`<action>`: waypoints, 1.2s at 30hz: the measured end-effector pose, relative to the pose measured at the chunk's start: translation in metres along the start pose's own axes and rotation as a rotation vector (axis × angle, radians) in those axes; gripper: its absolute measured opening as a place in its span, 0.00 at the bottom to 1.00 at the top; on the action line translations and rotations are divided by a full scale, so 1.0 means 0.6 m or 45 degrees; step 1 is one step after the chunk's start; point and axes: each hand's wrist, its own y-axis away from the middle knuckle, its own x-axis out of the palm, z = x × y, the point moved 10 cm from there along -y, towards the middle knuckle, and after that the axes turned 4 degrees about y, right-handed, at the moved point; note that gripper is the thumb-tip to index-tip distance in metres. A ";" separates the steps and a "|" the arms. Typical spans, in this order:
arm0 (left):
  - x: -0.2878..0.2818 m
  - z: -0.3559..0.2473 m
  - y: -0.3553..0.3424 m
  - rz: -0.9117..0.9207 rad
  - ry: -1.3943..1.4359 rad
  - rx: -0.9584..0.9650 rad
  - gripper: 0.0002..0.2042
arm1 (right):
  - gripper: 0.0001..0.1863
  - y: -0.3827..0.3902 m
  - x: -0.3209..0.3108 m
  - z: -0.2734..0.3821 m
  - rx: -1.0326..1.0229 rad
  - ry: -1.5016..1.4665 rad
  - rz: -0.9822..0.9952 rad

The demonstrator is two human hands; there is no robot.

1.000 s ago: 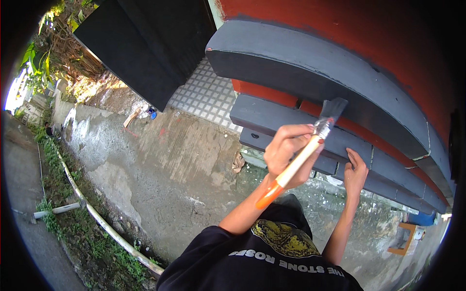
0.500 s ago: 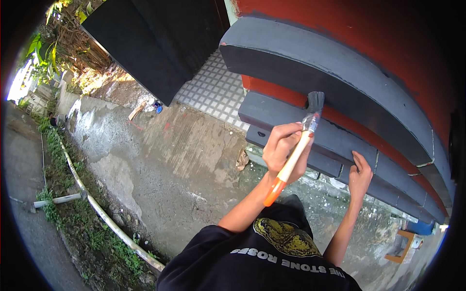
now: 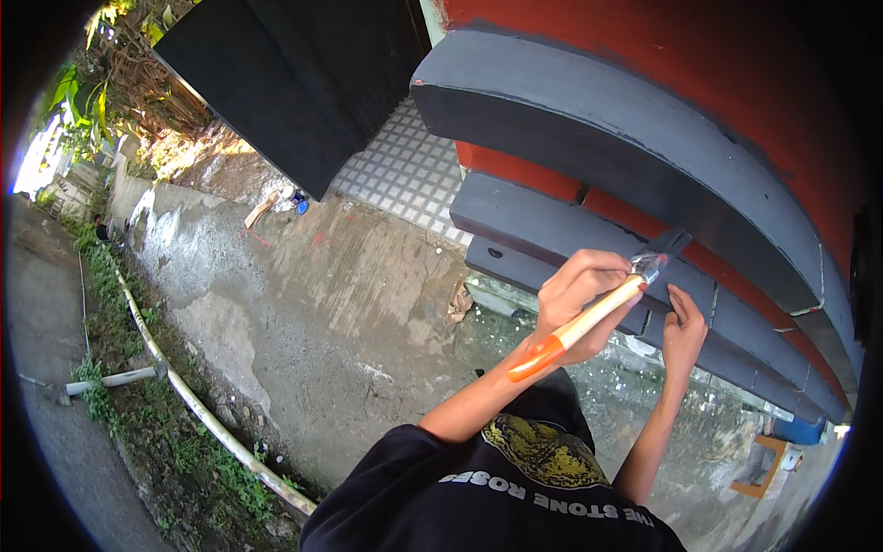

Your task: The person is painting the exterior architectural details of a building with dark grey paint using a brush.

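Note:
My left hand (image 3: 581, 299) is closed around a paintbrush (image 3: 581, 327) with a cream handle and an orange end. The brush has a metal ferrule and dark, paint-coated bristles. Its bristles reach the red strip just above the middle grey ledge (image 3: 524, 217), below the wide upper grey ledge (image 3: 552, 124). From this view I cannot tell how firmly they press. To the right, my right hand (image 3: 682, 333) rests on the edge of the lower grey ledges, fingers apart and slightly bent, holding nothing.
A red wall (image 3: 589, 32) rises above the ledges. Left of them are a dark door (image 3: 285, 83) and a tiled floor (image 3: 405, 170). A small blue-and-white can (image 3: 300, 204) stands by the door. A long pipe (image 3: 198, 409) runs along weeds. An orange-brown frame (image 3: 762, 467) lies at right.
My left hand has moved right with the paintbrush, and the brush has tilted so its bristles point further right. The right hand stays on the ledge.

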 end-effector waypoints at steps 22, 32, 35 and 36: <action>-0.223 -0.010 -0.079 -0.829 -0.549 -0.011 0.09 | 0.28 0.008 -0.008 0.006 -0.010 -0.028 -0.018; 0.120 -0.054 0.001 0.014 0.012 -0.025 0.12 | 0.25 0.020 -0.022 0.050 0.043 0.104 0.004; 0.086 -0.055 0.008 -0.010 -0.095 0.017 0.12 | 0.23 0.048 -0.037 0.065 -0.275 -0.018 -0.350; 0.069 -0.048 0.010 -0.023 -0.160 -0.024 0.12 | 0.25 0.069 -0.049 0.091 -0.378 -0.010 -0.460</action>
